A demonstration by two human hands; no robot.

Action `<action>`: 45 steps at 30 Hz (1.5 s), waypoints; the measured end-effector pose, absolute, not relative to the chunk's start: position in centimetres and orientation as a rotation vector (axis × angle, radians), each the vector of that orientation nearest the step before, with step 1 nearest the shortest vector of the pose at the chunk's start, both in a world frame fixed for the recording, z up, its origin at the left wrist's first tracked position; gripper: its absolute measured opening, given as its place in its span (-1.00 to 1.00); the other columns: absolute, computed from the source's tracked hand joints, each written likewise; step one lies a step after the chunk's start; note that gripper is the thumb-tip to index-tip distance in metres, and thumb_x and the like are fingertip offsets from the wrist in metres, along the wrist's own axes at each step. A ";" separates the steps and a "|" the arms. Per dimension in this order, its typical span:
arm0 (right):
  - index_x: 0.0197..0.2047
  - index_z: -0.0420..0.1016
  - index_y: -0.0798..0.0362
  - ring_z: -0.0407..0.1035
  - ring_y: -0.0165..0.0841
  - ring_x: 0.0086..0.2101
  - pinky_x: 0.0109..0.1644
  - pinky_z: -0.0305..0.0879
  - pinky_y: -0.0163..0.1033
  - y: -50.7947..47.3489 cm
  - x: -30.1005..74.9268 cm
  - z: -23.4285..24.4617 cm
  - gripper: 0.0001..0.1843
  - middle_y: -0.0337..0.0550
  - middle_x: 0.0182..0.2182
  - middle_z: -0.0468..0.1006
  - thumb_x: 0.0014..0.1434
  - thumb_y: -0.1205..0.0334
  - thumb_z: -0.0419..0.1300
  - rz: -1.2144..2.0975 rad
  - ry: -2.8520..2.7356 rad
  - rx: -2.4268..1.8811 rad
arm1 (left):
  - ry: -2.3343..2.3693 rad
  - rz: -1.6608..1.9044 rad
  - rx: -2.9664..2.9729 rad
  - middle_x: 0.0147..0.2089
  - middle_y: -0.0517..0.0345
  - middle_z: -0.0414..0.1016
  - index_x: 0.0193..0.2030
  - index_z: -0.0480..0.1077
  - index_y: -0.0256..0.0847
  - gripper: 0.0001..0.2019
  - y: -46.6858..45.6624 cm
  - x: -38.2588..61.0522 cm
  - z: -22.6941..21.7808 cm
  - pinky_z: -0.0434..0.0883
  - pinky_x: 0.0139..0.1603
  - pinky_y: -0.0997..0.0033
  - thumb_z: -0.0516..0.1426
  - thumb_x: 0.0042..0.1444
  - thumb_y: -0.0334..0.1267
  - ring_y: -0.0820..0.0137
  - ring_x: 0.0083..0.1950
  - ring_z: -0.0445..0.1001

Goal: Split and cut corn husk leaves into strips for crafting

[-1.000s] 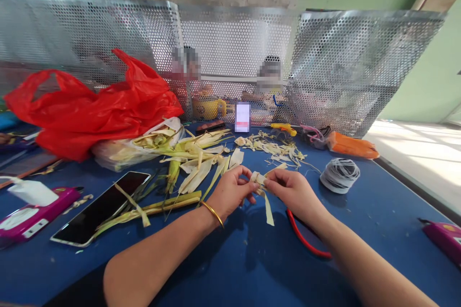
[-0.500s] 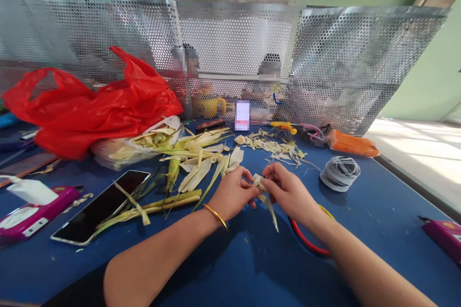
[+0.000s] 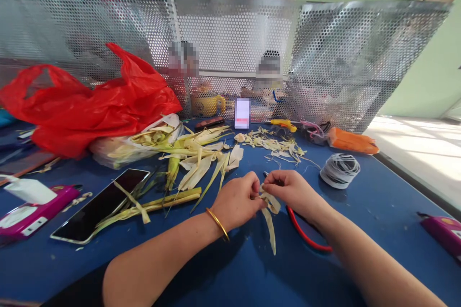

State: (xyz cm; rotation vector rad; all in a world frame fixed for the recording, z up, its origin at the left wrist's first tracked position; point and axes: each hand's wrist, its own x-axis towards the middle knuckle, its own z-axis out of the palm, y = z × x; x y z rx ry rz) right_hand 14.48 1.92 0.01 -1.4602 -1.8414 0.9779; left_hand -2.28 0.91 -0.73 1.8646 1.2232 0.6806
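Both my hands meet over the middle of the blue table (image 3: 223, 273). My left hand (image 3: 237, 201), with a gold bangle (image 3: 217, 223) at the wrist, pinches a pale corn husk strip (image 3: 269, 218) with closed fingers. From the other side my right hand (image 3: 293, 192) grips the folded top of the same strip, fingers curled. The loose end of the strip hangs down toward the table. Red-handled scissors (image 3: 306, 236) lie partly under my right forearm.
Corn husks (image 3: 194, 153) and husk scraps (image 3: 273, 145) lie behind my hands. A red plastic bag (image 3: 86, 105), a phone (image 3: 103, 204), a white string roll (image 3: 339, 170), an orange cutter (image 3: 351, 141) and pink boxes (image 3: 441, 230) ring the table. Two people sit behind the perforated metal screen (image 3: 234, 43).
Both hands have come slightly nearer and lower with the husk strip. The fold has tightened between the fingers and the loose end now hangs longer.
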 end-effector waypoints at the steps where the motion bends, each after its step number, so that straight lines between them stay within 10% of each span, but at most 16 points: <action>1: -0.51 0.41 0.09 0.16 -0.47 -0.55 -0.45 0.10 -0.35 1.9 14.4 0.0 -0.82 -0.32 -0.62 0.35 0.02 0.17 0.15 0.950 -1.805 -1.459 | 1.214 0.674 1.854 -0.62 0.42 0.32 -0.42 0.14 -0.12 -0.78 0.9 -2.3 -0.7 0.18 -0.50 0.52 0.17 -0.09 -0.32 0.46 -0.56 0.41; 7: -0.47 0.24 0.02 0.14 -0.49 -0.64 -0.56 0.08 -0.37 1.7 14.0 0.1 -0.73 -0.38 -0.65 0.29 0.19 0.07 0.08 0.773 -1.609 -1.326 | 0.953 0.579 1.578 -0.54 0.32 0.43 -0.20 0.35 -0.20 -0.76 1.2 -2.2 -1.2 0.27 -0.50 0.52 0.18 -0.08 -0.31 0.48 -0.58 0.39; 12: -0.38 0.21 0.00 0.33 -0.46 -0.61 -0.50 0.25 -0.36 1.3 13.7 0.6 -0.74 -0.36 -0.60 0.42 0.23 0.02 0.08 0.938 -1.486 -1.104 | 0.748 0.518 1.481 -0.49 0.19 0.42 -0.49 0.43 -0.28 -0.86 1.6 -2.2 -1.6 0.30 -0.49 0.49 0.18 -0.08 -0.24 0.52 -0.57 0.32; 28: -0.30 0.24 0.00 0.46 -0.39 -0.32 -0.25 0.36 -0.29 0.4 13.2 0.5 -0.81 -0.20 -0.36 0.55 0.31 0.10 0.02 0.997 -1.679 -0.893 | 0.981 0.608 1.430 -0.65 0.23 0.35 -0.47 0.55 -0.31 -0.77 1.3 -1.9 -1.0 0.12 -0.55 0.52 0.22 -0.06 -0.15 0.57 -0.62 0.17; 36: -0.23 0.43 0.00 0.43 -0.31 -0.25 -0.10 0.25 -0.19 2.1 15.3 1.4 -0.84 -0.16 -0.31 0.57 0.28 0.14 0.07 0.302 -2.151 -1.122 | 1.017 0.743 1.301 -0.55 0.16 0.44 -0.41 0.56 -0.30 -0.73 2.1 -2.9 0.0 0.11 -0.58 0.56 0.18 -0.01 -0.11 0.58 -0.60 0.26; 45: -0.44 0.49 0.02 0.40 -0.36 -0.40 -0.22 0.20 -0.25 3.3 16.1 0.7 -0.73 -0.24 -0.49 0.56 0.27 0.23 0.09 0.242 -2.326 -1.193 | 1.044 0.671 1.286 -0.65 0.17 0.39 -0.43 0.55 -0.33 -0.77 2.7 -3.1 0.0 0.13 -0.63 0.55 0.21 -0.03 -0.16 0.58 -0.67 0.24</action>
